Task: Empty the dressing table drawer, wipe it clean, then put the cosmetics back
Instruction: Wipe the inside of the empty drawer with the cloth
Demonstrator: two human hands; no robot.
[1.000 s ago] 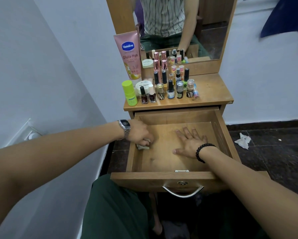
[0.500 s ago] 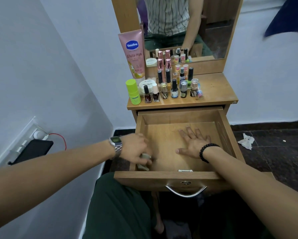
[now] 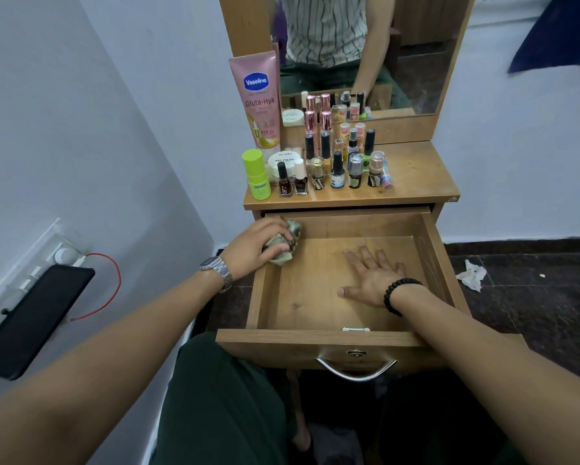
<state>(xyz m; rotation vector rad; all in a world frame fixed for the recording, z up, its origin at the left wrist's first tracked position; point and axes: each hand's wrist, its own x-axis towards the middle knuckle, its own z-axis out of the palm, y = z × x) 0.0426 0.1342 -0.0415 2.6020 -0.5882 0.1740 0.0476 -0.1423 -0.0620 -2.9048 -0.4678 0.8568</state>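
Note:
The wooden drawer [image 3: 318,340] is pulled out with nothing lying on its floor. My left hand [image 3: 255,245] grips a crumpled cloth [image 3: 286,243] against the drawer's far left corner. My right hand [image 3: 372,276] lies flat with spread fingers on the drawer floor at the right. On the dressing table top [image 3: 412,182] stand several cosmetics: nail polish bottles [image 3: 335,172], a green stick [image 3: 256,174], a white jar [image 3: 283,161] and a pink Vaseline tube [image 3: 258,102] leaning on the mirror frame.
A mirror [image 3: 365,52] rises behind the table. A white wall is close on the left, with a black phone [image 3: 33,317] on a red cable [image 3: 110,286]. A crumpled tissue [image 3: 471,275] lies on the dark floor at the right.
My left hand has carried the cloth from the drawer's near left side up to its far left corner. My right hand has stayed flat on the drawer floor.

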